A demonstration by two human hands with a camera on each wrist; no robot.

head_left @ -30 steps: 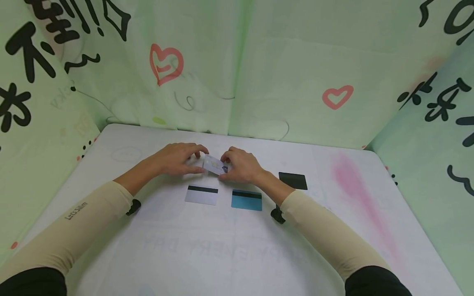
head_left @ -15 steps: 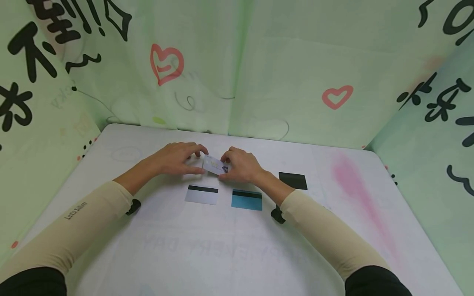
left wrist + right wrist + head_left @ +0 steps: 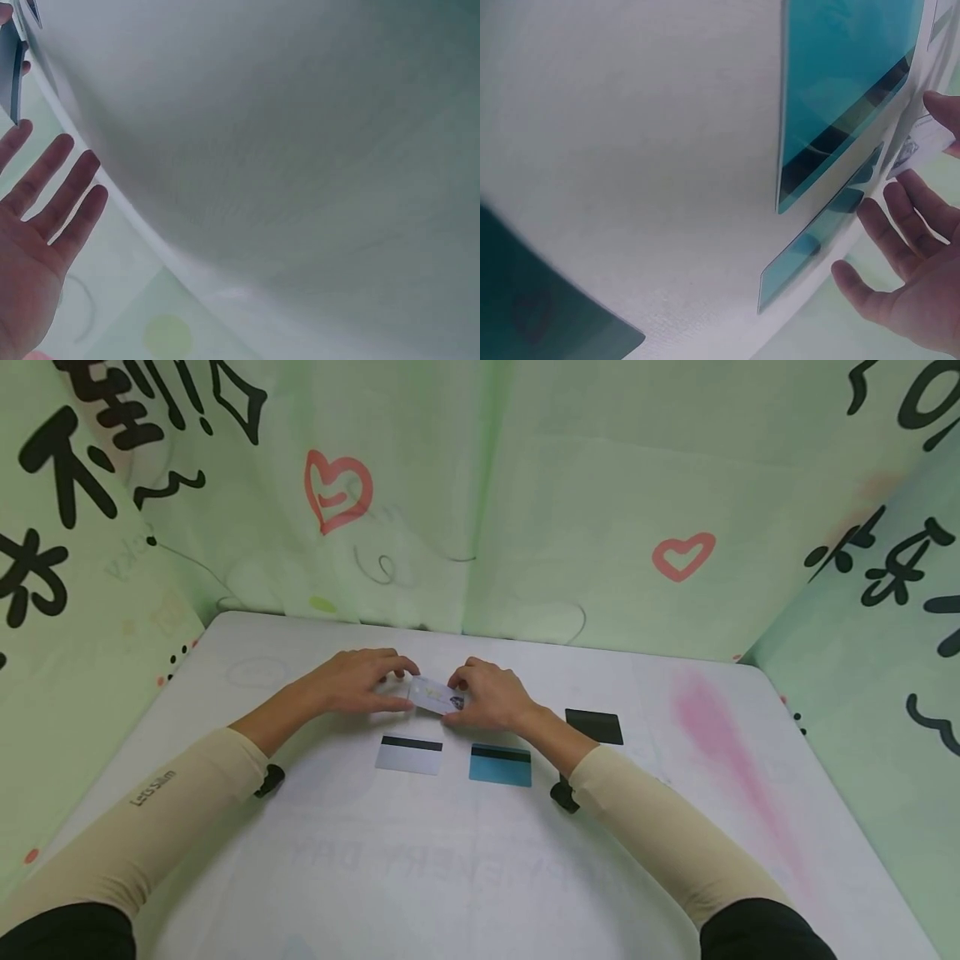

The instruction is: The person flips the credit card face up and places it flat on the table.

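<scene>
A white card (image 3: 433, 695) with faint yellowish lettering and a small dark picture at its right end is held between my two hands near the back of the table. My left hand (image 3: 360, 681) grips its left end between thumb and index finger, at the edges. The right hand (image 3: 491, 695) pinches the opposite end the same way. In the left wrist view the card (image 3: 10, 71) shows at the upper left edge, other fingers spread. The right wrist view shows the picture end of the card (image 3: 922, 146) between thumb and index finger.
On the white table (image 3: 420, 877) lie a silver-white card (image 3: 408, 758) and a blue card (image 3: 500, 771), both with black stripes. A black card (image 3: 593, 727) lies by the right forearm. Another teal card (image 3: 787, 266) shows under the right hand. Green cloth walls (image 3: 570, 485) surround the table.
The held card's left end has tipped down very slightly with my left fingertips. Otherwise both hands and the cards on the table stay put.
</scene>
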